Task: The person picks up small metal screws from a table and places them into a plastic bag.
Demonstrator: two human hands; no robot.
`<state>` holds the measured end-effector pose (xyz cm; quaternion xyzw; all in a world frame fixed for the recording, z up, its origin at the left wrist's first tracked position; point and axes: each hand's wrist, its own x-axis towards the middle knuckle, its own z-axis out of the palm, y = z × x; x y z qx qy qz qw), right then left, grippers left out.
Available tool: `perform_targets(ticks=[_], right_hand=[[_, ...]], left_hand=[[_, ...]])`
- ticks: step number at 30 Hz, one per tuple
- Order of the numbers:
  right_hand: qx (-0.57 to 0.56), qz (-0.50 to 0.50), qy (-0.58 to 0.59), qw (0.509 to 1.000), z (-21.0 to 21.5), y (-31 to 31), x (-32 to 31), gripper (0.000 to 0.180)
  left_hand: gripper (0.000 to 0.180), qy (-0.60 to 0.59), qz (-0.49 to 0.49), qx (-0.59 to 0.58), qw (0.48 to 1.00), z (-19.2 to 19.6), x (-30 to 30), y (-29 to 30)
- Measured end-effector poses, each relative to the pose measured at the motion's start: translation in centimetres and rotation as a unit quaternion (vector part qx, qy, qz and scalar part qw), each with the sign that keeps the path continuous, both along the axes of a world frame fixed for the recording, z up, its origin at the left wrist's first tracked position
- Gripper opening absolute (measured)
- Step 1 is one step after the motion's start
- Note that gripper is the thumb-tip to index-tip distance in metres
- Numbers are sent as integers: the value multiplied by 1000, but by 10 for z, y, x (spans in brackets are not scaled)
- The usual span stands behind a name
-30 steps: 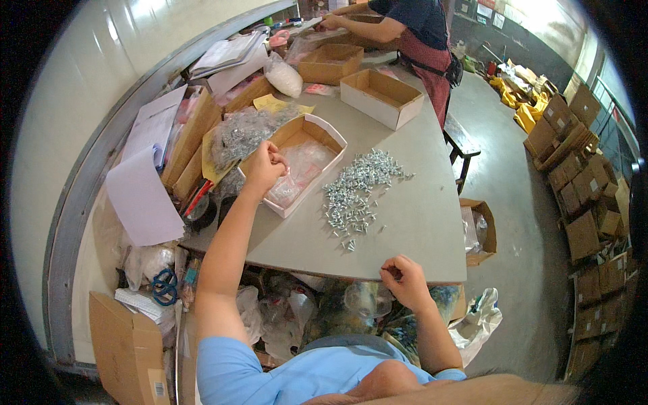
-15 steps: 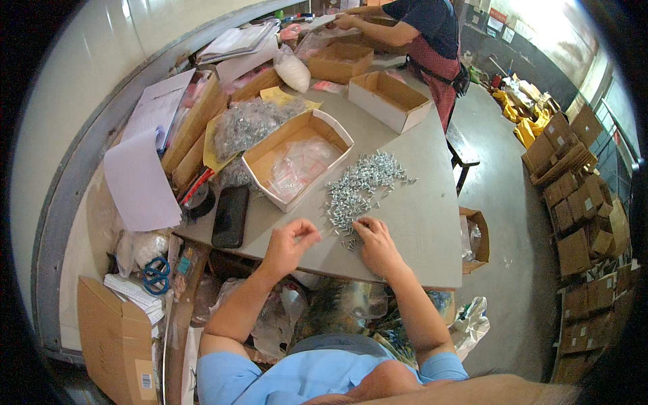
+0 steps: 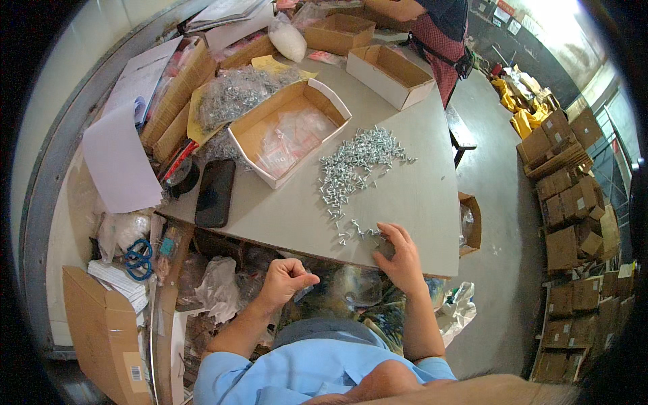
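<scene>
An open brown cardboard box (image 3: pixel 287 131) holding clear plastic bags sits on the grey counter (image 3: pixel 432 202). A dark phone (image 3: pixel 215 193) lies screen-up beside it. Two more open boxes (image 3: pixel 389 74) stand farther back; stacked cartons (image 3: pixel 570 223) line the right floor.

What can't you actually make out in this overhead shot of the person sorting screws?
- Left hand: fist closed below the table edge; whatever it pinches is hidden by its fingers.
- Right hand: palm covers some screws near the table edge.
- Box of clear bags: contents too small.
- Co-worker: cut off by the top edge.
</scene>
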<state>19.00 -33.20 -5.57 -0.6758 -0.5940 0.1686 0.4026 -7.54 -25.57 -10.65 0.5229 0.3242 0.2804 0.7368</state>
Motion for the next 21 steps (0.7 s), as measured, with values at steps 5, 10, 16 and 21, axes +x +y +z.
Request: perform_targets(ticks=[5, 10, 16, 21], right_hand=[[5, -6, -7, 1000, -6, 0, 2, 52], [-11, -21, -34, 999, -6, 10, 2, 41], [-2, -34, -41, 999, -10, 19, 2, 21], [4, -62, -55, 997, -11, 13, 0, 14]], left_hand=[[19, -23, 24, -125, 992, 0, 3, -14], [8, -41, -65, -150, 986, -27, -18, -19], [18, 58, -94, -53, 993, -71, 0, -37], [18, 209, -270, 83, 936, -96, 21, -43]])
